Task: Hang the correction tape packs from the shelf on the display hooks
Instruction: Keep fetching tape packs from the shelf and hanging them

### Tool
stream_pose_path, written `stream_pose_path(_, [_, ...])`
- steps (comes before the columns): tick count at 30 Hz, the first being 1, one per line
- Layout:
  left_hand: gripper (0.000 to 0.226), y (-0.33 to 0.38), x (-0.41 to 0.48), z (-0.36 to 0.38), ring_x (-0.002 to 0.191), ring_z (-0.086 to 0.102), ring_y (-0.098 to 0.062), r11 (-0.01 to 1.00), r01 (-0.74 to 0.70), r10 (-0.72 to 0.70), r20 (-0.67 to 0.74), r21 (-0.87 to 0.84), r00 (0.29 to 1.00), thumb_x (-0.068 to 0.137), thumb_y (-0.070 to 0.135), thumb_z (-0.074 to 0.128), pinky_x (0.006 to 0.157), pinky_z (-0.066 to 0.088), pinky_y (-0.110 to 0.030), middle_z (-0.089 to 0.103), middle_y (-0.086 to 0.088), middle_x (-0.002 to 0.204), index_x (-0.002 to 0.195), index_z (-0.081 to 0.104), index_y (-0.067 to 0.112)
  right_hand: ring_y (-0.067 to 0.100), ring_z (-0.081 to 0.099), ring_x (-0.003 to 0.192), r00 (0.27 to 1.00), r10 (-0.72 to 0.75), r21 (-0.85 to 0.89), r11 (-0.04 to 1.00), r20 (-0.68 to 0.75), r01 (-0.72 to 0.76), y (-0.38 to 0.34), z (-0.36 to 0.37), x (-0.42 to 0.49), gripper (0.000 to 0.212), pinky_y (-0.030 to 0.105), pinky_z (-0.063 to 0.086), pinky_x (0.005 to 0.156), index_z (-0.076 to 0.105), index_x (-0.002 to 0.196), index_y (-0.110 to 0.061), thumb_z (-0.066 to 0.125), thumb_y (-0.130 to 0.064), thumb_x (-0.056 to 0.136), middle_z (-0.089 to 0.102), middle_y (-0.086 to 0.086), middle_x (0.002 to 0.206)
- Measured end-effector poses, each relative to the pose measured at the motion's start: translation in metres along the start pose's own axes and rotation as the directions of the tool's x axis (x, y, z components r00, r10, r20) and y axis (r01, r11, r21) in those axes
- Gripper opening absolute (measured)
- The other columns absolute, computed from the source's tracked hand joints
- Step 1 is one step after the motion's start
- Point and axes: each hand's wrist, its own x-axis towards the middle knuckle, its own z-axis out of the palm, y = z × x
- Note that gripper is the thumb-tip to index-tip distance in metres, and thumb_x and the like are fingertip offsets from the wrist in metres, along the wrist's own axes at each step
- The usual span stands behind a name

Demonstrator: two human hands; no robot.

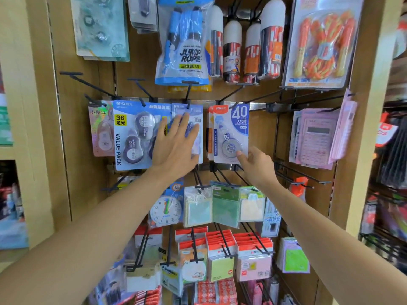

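Note:
Several correction tape packs hang in a row on black display hooks. My left hand (176, 142) lies flat, fingers straight, against the light-blue 30 m pack (196, 115) hanging from a hook (188, 100). My right hand (255, 164) pinches the bottom corner of the blue-and-white "40" pack (231, 130), which hangs from the neighbouring hook. To the left hang a blue "36 value pack" (134, 133) and a pink pack (100, 128). The shelf is not in view.
Jump rope packs (182, 40) hang above. Pink calculators (315, 137) hang to the right. Sticky notes (224, 205), a toy clock (166, 211) and red-topped note pads (222, 256) fill the hooks below. Bare black hooks (88, 83) stick out at upper left and at right (304, 175).

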Motion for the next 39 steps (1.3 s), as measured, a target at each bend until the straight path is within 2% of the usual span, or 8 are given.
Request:
stream_pose_path(5, [0.080,0.003,0.017,-0.005,0.153,0.018,-0.030,0.999,0.022,-0.017,0.121,-0.047,0.993,0.089,0.056,0.055,0.123,0.009,-0.053,0.016,-0.015,0.167,0.158,0.025,0.027,0.011,0.060,0.069,1.000,0.022,0.009,1.000,-0.021,-0.022,0.003,0.000,0.004,0.042,0.027,0.045,0.057,0.060,0.106,-0.015,0.043,-0.053,0.100,0.068,0.000,0.091])
stream_pose_path(10, [0.067,0.004,-0.022,-0.023,0.148,0.033,-0.030,0.951,-0.016,0.019,0.007,-0.309,1.000,0.085,0.045,0.066,0.120,0.017,-0.046,0.040,-0.011,0.158,0.146,0.051,0.021,0.024,0.059,0.061,0.978,0.196,0.172,0.968,-0.067,-0.182,0.004,-0.005,0.011,0.053,0.036,0.047,0.056,0.067,0.080,-0.007,0.058,-0.057,0.092,0.066,0.008,0.069])
stream_pose_path(13, [0.063,0.005,-0.050,-0.034,0.147,0.033,-0.024,0.907,0.010,0.025,0.079,-0.421,0.997,0.089,0.048,0.060,0.119,0.018,-0.042,0.041,-0.002,0.158,0.147,0.049,0.025,0.023,0.057,0.056,0.967,0.250,0.209,0.949,-0.052,-0.234,0.000,-0.009,0.009,0.050,0.032,0.044,0.056,0.065,0.072,-0.008,0.064,-0.055,0.089,0.064,0.009,0.067])
stream_pose_path(19, [0.057,0.006,-0.105,-0.053,0.121,0.056,-0.023,0.852,0.016,0.032,0.083,-0.523,0.996,0.085,0.050,0.053,0.100,0.044,-0.042,0.064,0.003,0.132,0.135,0.061,0.024,0.022,0.065,0.090,0.979,0.080,-0.023,0.996,-0.189,-0.086,-0.018,-0.022,-0.007,0.035,0.028,0.048,0.064,0.061,0.108,-0.018,0.059,-0.049,0.093,0.069,0.001,0.099])
stream_pose_path(23, [0.046,0.020,-0.143,-0.052,0.110,0.060,-0.019,0.829,0.000,0.048,0.070,-0.559,0.996,0.085,0.051,0.057,0.094,0.044,-0.037,0.070,0.006,0.117,0.122,0.069,0.026,0.028,0.056,0.111,0.963,-0.153,-0.152,0.981,-0.221,0.121,-0.025,-0.031,-0.046,0.035,0.037,0.047,0.091,0.062,0.123,-0.016,0.062,-0.032,0.092,0.064,0.007,0.122])
stream_pose_path(29, [0.028,0.049,-0.206,-0.041,0.092,0.066,-0.017,0.739,0.042,0.079,0.148,-0.673,0.986,0.084,0.044,0.064,0.080,0.047,-0.030,0.075,0.010,0.098,0.099,0.077,0.025,0.027,0.059,0.109,0.900,-0.436,-0.104,0.895,0.002,0.434,-0.004,-0.026,-0.151,0.022,0.034,0.043,0.094,0.070,0.110,-0.012,0.067,-0.017,0.089,0.066,0.006,0.120])
stream_pose_path(34, [0.017,0.077,-0.293,-0.020,0.089,0.066,-0.012,0.627,0.252,0.042,0.355,-0.737,0.934,0.086,0.037,0.067,0.077,0.051,-0.028,0.074,0.014,0.095,0.094,0.077,0.027,0.030,0.060,0.105,0.881,-0.401,-0.099,0.895,0.250,0.435,0.034,-0.015,-0.243,0.025,0.039,0.048,0.089,0.070,0.112,-0.010,0.063,-0.022,0.091,0.069,0.006,0.113])
stream_pose_path(39, [0.013,0.121,-0.419,-0.004,0.090,0.066,0.000,0.530,0.542,0.077,0.673,-0.652,0.735,0.089,0.038,0.067,0.078,0.051,-0.021,0.073,0.019,0.096,0.094,0.076,0.030,0.033,0.066,0.089,0.862,-0.221,-0.108,0.948,0.455,0.300,0.083,0.008,-0.332,0.023,0.043,0.055,0.079,0.072,0.107,-0.010,0.067,-0.020,0.087,0.073,0.008,0.096])
